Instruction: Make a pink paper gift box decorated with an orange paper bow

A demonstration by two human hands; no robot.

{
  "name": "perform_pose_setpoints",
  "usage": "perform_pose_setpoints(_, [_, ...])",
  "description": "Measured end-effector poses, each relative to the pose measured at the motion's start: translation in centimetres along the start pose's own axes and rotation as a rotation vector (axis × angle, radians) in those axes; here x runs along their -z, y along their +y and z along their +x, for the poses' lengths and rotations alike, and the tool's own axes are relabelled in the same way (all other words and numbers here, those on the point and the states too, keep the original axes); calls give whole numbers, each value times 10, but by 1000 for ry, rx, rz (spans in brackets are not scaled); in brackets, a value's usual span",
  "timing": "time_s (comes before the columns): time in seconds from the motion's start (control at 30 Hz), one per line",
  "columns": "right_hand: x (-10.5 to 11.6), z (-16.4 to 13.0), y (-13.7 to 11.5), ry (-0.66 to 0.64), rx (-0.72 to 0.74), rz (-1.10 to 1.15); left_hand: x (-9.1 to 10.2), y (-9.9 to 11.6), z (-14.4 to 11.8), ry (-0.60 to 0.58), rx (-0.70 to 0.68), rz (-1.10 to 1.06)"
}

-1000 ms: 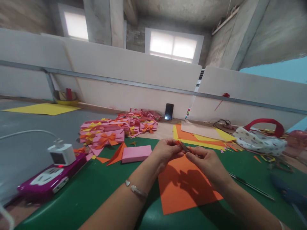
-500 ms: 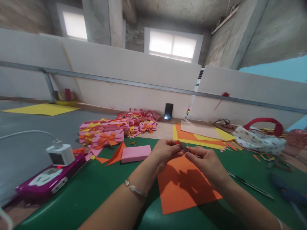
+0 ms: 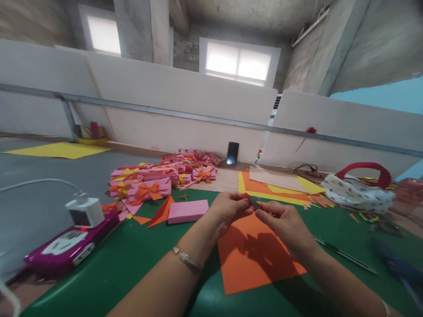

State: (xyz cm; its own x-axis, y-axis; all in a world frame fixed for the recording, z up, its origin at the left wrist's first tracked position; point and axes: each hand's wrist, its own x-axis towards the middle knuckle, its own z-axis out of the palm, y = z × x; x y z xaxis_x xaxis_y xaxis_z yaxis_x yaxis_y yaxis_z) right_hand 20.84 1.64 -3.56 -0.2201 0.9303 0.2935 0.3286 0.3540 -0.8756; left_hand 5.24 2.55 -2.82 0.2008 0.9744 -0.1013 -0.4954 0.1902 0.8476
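Observation:
Both my hands are close together above a square sheet of orange paper (image 3: pixel 257 259), which casts back their shadow. My left hand (image 3: pixel 231 206) is closed, its fingertips pinching a small orange piece (image 3: pixel 245 196). In the closed fingers of my right hand (image 3: pixel 284 222) is a small tool with a dark, flat blade (image 3: pixel 253 201), its tip against that orange piece. The fingers cover most of the tool, so its exact kind is hidden. A pink folded paper box (image 3: pixel 187 211) lies just left of my left hand, beside an orange folded scrap (image 3: pixel 162 212).
Pink paper pieces with bows (image 3: pixel 148 190) are heaped at the back left. A purple power strip (image 3: pixel 69 246) with a white charger stands left. A pen (image 3: pixel 345 254) and a blue tool (image 3: pixel 395 259) lie right, near a patterned pouch (image 3: pixel 357 191). A phone (image 3: pixel 232 153) leans behind.
Almost nothing differs. Both hands keep the same grip and place, and the whole view has shifted only very slightly.

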Motion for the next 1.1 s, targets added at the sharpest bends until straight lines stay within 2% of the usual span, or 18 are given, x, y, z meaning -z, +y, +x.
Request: perform_pose_setpoints(1.1, [-2,1,3,6,20,46,-2,3,-2,-9,21,14])
